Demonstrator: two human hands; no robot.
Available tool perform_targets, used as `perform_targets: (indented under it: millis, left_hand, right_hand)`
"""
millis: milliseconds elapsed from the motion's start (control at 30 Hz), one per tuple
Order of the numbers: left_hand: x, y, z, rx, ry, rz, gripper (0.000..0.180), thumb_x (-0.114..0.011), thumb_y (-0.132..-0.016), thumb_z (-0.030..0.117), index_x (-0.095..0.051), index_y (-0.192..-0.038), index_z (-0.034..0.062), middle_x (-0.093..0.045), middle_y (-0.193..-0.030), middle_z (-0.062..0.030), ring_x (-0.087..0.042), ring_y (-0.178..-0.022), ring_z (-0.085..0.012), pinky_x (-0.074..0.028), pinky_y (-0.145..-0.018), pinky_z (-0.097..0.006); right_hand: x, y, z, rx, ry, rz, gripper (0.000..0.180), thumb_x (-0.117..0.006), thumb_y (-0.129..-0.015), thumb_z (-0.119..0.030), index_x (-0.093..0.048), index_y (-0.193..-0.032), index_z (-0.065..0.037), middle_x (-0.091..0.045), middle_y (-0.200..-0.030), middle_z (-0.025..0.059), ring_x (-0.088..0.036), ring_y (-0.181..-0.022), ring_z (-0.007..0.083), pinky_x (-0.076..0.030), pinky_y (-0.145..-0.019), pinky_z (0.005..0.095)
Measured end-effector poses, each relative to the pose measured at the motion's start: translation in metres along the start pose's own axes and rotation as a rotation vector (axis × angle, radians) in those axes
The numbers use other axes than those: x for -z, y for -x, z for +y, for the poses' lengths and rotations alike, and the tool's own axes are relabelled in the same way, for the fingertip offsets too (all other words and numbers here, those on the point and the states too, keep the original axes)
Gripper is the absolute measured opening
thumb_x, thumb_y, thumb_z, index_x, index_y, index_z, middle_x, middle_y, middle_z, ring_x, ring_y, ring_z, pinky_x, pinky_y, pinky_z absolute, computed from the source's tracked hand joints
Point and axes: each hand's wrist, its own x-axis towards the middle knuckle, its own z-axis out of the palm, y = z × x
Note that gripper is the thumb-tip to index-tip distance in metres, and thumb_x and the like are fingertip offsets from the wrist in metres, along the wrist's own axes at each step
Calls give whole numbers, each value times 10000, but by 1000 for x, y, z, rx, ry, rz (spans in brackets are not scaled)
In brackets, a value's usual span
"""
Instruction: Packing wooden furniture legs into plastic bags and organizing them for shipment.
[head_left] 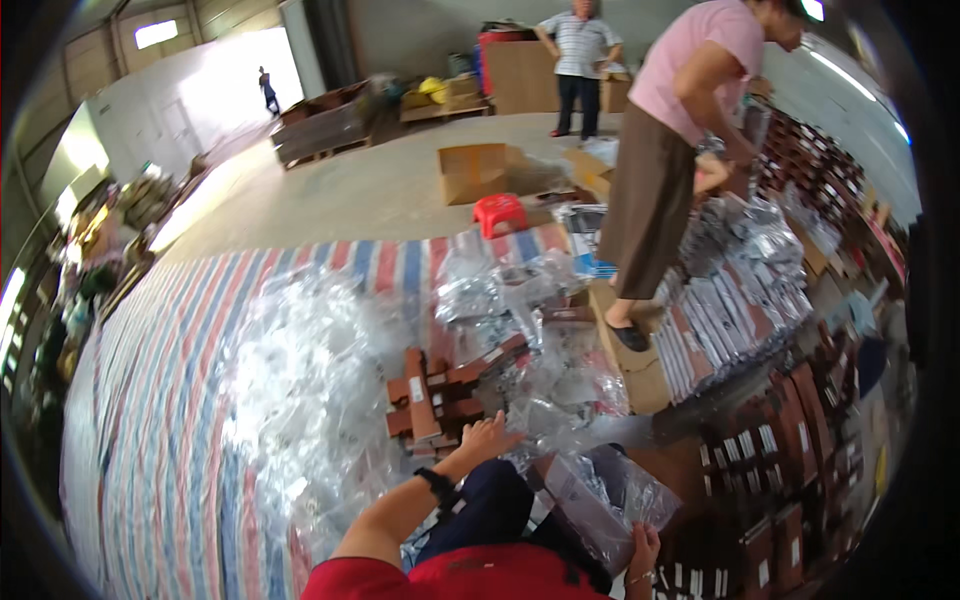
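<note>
My left hand (488, 438), a dark band on its wrist, is held over the near edge of a heap of flat brown boxes (423, 398). Its fingers are apart and nothing shows in them. At the lower right, my right hand (645, 548) grips the edge of a clear plastic bag (652, 497). Inside or beneath that bag, against my legs, lies a flat brownish-grey piece (580, 493); I cannot tell which. Loose clear bags (550, 415) lie crumpled just beyond my left hand.
A big pile of clear plastic bags (310, 380) covers the striped sheet (170, 400) at left. Stacked brown boxes (790, 430) stand at right, wrapped ones (715, 325) behind them. A person in pink (660, 170) bends there. Farther off are a red stool (499, 214) and a carton (472, 173).
</note>
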Motion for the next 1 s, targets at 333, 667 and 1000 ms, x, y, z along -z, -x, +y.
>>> perform_targets:
  millis: [333,667,1000]
  left_hand:
    - [15,-8,-27,-177,783,127,248,-612,-823,118,-651,-1062,62,-628,-718,-73,-619,-676,-151,-504,-591,-302]
    - [43,-5,-47,61,735,-319,443,-730,-771,205,-605,-1100,-65,-658,-838,-101,-632,-659,-138,-491,-519,-272]
    - [5,-34,-98,59,509,-554,234,-716,-773,174,-705,-877,-35,-635,-660,-45,-597,-573,-113,-475,-503,-270]
  right_hand:
    - [-5,3,-5,46,-44,-60,174,-630,-878,-116,-560,-719,-106,-468,-724,-89,-410,-699,28,-320,-632,201]
    - [-31,14,-17,3,-4,-104,195,-645,-894,-223,-677,-954,-40,-623,-895,-30,-523,-821,52,-423,-720,206]
    - [-33,16,-3,-57,-2,-95,248,-676,-872,-265,-667,-976,-41,-618,-870,-32,-508,-751,37,-417,-651,198]
